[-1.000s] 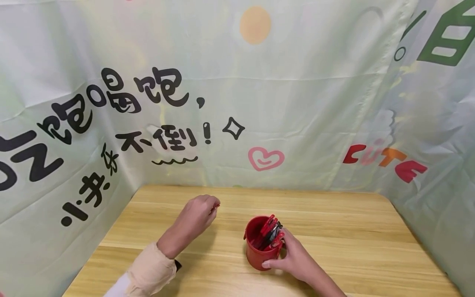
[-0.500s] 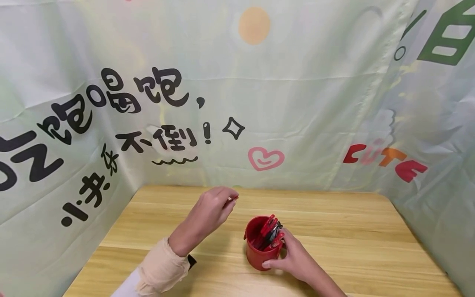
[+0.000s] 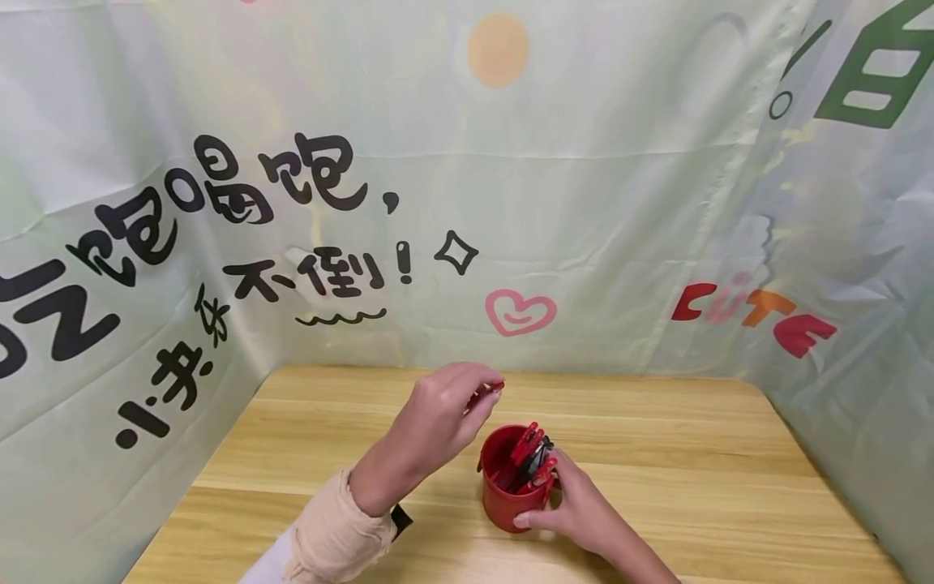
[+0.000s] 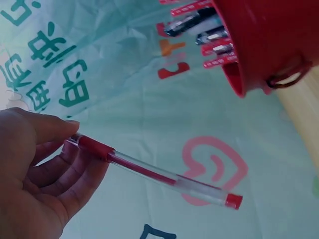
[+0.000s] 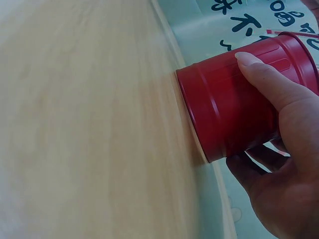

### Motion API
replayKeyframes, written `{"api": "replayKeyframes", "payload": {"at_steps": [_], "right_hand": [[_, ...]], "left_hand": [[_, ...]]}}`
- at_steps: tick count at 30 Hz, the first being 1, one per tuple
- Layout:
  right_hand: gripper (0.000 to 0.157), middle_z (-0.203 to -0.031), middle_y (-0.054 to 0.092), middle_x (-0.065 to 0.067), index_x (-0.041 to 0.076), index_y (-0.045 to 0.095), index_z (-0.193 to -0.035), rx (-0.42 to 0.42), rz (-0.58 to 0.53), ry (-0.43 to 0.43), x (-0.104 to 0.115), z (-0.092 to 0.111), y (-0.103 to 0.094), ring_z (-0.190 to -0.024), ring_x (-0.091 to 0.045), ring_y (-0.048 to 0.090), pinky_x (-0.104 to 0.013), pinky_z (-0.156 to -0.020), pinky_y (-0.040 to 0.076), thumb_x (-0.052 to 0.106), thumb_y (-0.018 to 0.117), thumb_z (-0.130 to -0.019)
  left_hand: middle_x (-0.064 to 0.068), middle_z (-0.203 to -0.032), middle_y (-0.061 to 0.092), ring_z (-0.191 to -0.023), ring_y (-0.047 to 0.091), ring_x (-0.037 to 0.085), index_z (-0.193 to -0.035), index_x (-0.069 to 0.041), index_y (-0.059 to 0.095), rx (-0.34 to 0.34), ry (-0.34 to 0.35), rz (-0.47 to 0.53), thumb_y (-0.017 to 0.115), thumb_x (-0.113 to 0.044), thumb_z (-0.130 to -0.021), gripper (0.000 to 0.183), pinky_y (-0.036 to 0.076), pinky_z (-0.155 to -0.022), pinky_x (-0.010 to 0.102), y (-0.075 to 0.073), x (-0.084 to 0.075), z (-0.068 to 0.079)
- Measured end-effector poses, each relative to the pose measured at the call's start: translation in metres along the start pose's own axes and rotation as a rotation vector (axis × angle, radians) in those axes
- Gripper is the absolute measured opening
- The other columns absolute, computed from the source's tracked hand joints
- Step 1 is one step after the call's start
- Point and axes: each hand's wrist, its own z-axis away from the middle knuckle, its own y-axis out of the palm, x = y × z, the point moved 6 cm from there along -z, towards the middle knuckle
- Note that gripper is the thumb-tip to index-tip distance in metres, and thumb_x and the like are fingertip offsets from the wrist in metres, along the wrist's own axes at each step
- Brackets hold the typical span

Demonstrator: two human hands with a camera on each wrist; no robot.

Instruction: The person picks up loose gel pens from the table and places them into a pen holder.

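Looking down from the head camera, a round red metal pen cup [image 3: 507, 495] stands upright on the pale wooden table [image 3: 693, 454], near its front middle, with a bunch of red and black pens [image 3: 531, 461] leaning out of its mouth toward the right. The right hand [image 3: 576, 507] wraps the cup's right side, thumb curled across the front wall and fingers up by the rim, so it grips the cup. The left hand [image 3: 445, 410], coming out of a cream sleeve [image 3: 332, 539], hovers just above and to the left of the cup's mouth, its fingers closed together round a thin pen with a red end [image 3: 487, 392] that pokes out to the right of the fingertips; pen and cup are near each other but apart. Behind the table hangs a pale green printed cloth backdrop [image 3: 584, 203] with black characters and a pink heart. In the left wrist view the pen [image 4: 159, 174] shows as a clear plastic barrel with a red ink core, a red grip sleeve and a red end cap; the left hand [image 4: 37, 179] pinches it at the grip end between the thumb on top and the curled fingers [image 4: 75, 174] beneath, and the barrel slants away from the palm, its free end below the cup [image 4: 269, 40]. In the right wrist view the cup [image 5: 224, 104] shows a smooth ribbed red wall with its base flat on the table [image 5: 84, 124]; the thumb lies across the wall and the other fingers [image 5: 264, 159] curl round the far side.
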Motion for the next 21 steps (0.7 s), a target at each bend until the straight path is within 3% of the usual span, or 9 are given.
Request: {"api": "replayKeyframes", "payload": {"at_steps": [8,15,21], "right_hand": [[0.098,-0.144,0.061,0.003,0.022,0.046,-0.150,0.004,0.022,-0.029,0.001,0.000,-0.001,-0.131,-0.013,0.059,-0.031,-0.110,0.051,0.052,0.093,-0.069],[0.097,-0.142,0.063,0.004,0.022,0.047,-0.149,-0.007,0.031,-0.038,0.002,0.000,-0.001,-0.129,-0.010,0.060,-0.029,-0.109,0.052,0.053,0.093,-0.069],[0.096,-0.141,0.063,0.003,0.020,0.047,-0.149,-0.001,0.025,-0.052,0.003,0.000,-0.001,-0.127,-0.008,0.060,-0.028,-0.107,0.052,0.051,0.093,-0.071]], "left_hand": [[0.005,-0.093,0.077,-0.080,0.073,0.008,-0.103,-0.002,0.073,-0.100,0.048,0.124,0.079,-0.002,-0.088,0.016,0.059,-0.073,0.014,-0.006,-0.010,-0.004],[0.007,-0.088,0.077,-0.077,0.075,0.011,-0.100,-0.003,0.073,-0.188,0.009,0.347,0.080,0.004,-0.085,0.018,0.061,-0.074,0.016,-0.006,-0.014,-0.004],[0.008,-0.089,0.078,-0.079,0.077,0.013,-0.097,-0.003,0.075,-0.190,-0.026,0.445,0.080,0.005,-0.085,0.015,0.061,-0.073,0.017,0.001,-0.016,-0.001]]}}
